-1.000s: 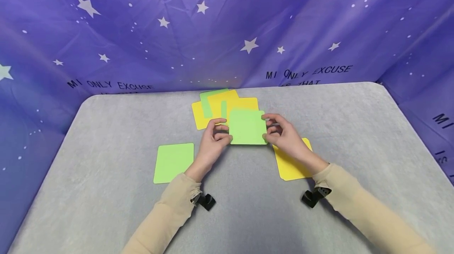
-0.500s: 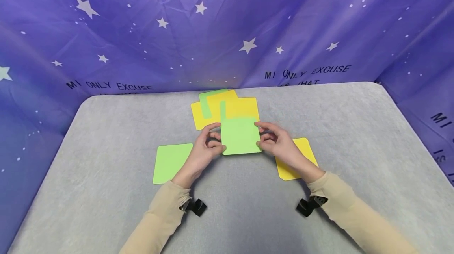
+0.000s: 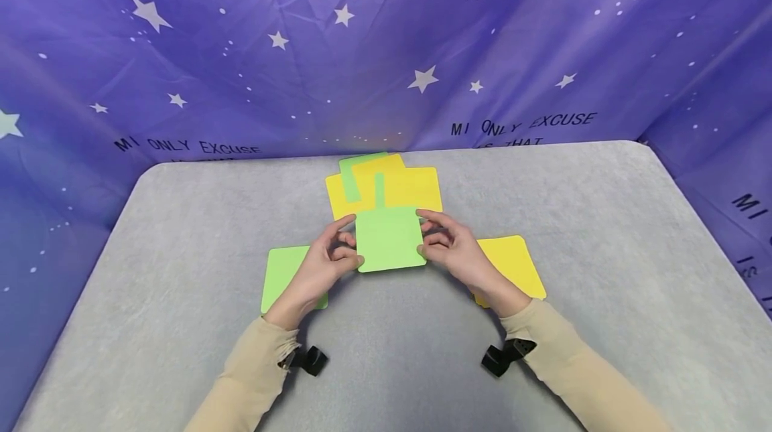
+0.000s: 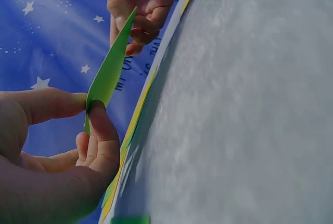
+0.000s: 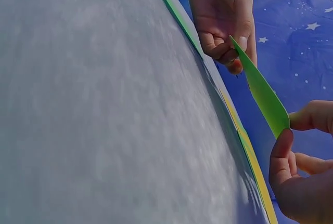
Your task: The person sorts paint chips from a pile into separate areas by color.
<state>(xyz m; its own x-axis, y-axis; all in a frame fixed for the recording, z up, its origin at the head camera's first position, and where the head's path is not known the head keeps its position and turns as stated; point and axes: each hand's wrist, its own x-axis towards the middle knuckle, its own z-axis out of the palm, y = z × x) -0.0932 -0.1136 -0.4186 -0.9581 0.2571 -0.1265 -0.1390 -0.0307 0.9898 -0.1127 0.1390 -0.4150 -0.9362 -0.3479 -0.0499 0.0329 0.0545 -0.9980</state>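
Note:
Between both hands is a green square card (image 3: pixel 391 241) with rounded corners, raised off the table. The left hand (image 3: pixel 319 264) pinches its left edge with thumb and fingers. On the opposite edge, the right hand (image 3: pixel 457 254) grips it the same way. Both wrist views show the green card (image 4: pixel 108 73) from the side, slightly bent. Partly under the left hand and wrist lies another green card (image 3: pixel 282 271). A yellow card (image 3: pixel 512 264) lies beneath the right forearm, partly covered by it.
Overlapping yellow cards (image 3: pixel 416 187) and green pieces (image 3: pixel 350 184) lie near the back edge of the grey table (image 3: pixel 386 365). Behind the table hangs a purple cloth (image 3: pixel 362 84) with stars and lettering.
Both hands have moved left and toward the person, carrying the green card with them. More of the yellow card on the right now shows; the left green card is more covered.

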